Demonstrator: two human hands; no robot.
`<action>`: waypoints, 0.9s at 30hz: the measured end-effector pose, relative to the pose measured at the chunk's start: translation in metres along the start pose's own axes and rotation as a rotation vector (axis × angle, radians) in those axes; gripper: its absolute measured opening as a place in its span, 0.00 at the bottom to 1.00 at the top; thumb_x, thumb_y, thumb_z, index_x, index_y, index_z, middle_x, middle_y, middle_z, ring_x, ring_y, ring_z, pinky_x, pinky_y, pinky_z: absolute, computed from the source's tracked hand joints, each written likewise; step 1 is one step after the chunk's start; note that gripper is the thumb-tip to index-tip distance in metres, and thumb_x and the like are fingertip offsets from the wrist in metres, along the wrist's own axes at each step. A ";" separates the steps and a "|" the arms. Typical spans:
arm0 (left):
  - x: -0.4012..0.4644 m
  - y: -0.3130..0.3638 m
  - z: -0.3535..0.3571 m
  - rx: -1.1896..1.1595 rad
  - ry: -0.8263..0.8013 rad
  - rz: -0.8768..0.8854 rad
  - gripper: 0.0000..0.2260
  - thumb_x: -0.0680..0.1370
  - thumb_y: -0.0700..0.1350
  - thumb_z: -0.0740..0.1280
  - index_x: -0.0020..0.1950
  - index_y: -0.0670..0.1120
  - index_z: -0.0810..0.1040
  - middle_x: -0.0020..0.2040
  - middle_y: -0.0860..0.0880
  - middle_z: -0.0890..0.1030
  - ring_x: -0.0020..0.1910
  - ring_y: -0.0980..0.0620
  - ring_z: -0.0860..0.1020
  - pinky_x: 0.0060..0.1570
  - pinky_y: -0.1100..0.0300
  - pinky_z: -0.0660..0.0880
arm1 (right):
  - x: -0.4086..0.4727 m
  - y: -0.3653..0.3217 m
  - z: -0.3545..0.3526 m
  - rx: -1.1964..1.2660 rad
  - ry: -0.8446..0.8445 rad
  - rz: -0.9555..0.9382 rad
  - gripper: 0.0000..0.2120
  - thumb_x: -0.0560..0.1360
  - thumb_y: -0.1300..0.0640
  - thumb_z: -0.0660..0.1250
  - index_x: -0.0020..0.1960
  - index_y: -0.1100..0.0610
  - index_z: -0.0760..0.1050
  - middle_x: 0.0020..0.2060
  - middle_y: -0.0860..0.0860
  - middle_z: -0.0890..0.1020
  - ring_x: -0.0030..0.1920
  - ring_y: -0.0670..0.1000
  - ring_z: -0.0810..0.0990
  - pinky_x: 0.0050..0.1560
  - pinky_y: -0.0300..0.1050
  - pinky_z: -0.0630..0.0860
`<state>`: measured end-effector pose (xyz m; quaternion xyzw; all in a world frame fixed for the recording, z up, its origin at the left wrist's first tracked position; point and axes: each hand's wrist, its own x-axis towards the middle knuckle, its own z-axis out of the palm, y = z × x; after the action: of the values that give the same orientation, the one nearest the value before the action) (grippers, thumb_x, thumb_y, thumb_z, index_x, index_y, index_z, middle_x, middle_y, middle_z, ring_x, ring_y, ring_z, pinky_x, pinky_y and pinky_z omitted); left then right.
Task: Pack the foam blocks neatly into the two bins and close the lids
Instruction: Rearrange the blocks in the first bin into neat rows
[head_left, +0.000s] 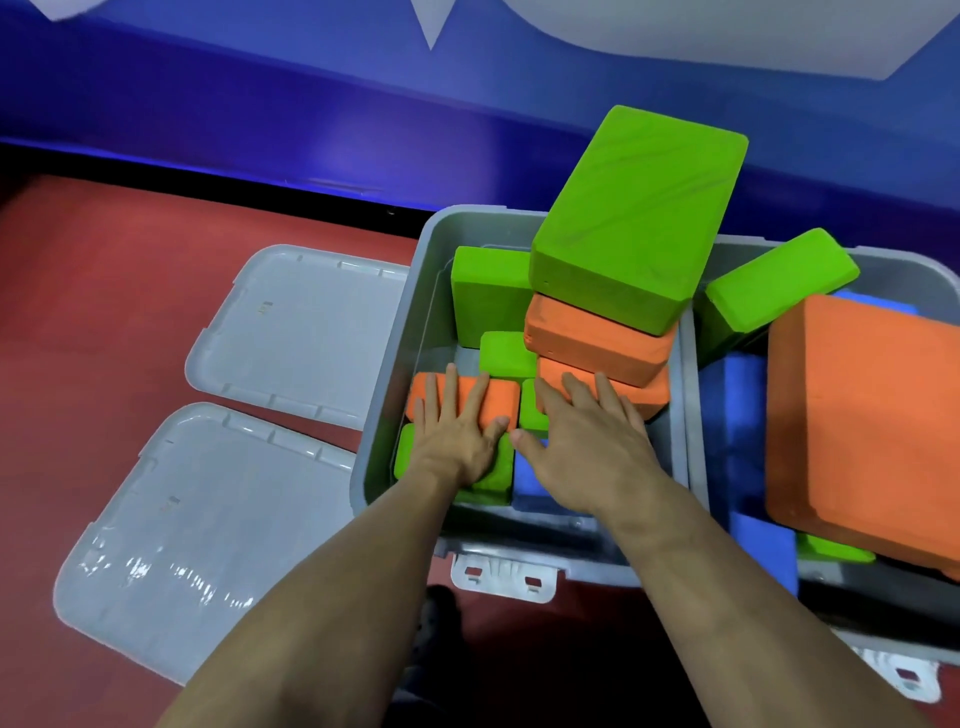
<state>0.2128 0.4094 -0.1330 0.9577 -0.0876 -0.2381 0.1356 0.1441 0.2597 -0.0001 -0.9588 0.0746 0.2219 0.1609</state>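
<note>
Flat, both spread: left hand (457, 436) presses an orange block (498, 402), right hand (582, 441) another (fingers straight).

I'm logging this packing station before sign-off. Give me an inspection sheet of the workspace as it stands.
Surface: red floor, both bins stand on it.
Job's things: left grey plastic bin holds green, orange and blue foam blocks; a large green foam block sits atop stacked orange foam blocks, rising above the rim. Right grey plastic bin is overfilled; a big orange foam block sticks out. Two translucent grey lids lie off on the floor.
Clutter: nothing seen.
Grippers: left hand and right hand press flat on blocks in the left bin.
Cables: nothing seen.
Surroundings: blue wall behind.
</note>
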 end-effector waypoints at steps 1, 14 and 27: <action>0.001 0.000 0.003 -0.001 0.021 0.003 0.31 0.83 0.66 0.50 0.83 0.60 0.43 0.83 0.47 0.36 0.81 0.41 0.35 0.79 0.42 0.36 | 0.002 0.001 0.001 -0.005 -0.005 -0.003 0.34 0.81 0.34 0.52 0.82 0.46 0.49 0.82 0.51 0.50 0.81 0.59 0.43 0.79 0.60 0.45; 0.010 0.035 -0.062 -0.823 0.262 -0.031 0.30 0.81 0.60 0.65 0.80 0.53 0.63 0.79 0.47 0.64 0.77 0.47 0.63 0.77 0.50 0.58 | 0.004 0.017 -0.021 0.031 0.097 0.103 0.33 0.80 0.35 0.55 0.79 0.50 0.57 0.75 0.54 0.65 0.75 0.60 0.61 0.74 0.58 0.60; 0.004 0.130 -0.123 -1.250 -0.001 -0.015 0.46 0.71 0.75 0.65 0.83 0.56 0.54 0.81 0.57 0.60 0.78 0.51 0.61 0.74 0.38 0.60 | 0.013 0.049 -0.049 0.625 0.396 0.371 0.50 0.72 0.30 0.66 0.79 0.56 0.48 0.75 0.59 0.62 0.74 0.61 0.65 0.71 0.57 0.66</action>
<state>0.2614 0.3125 0.0089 0.6977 0.0751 -0.2459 0.6687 0.1648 0.1958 0.0220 -0.8582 0.3393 0.0248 0.3843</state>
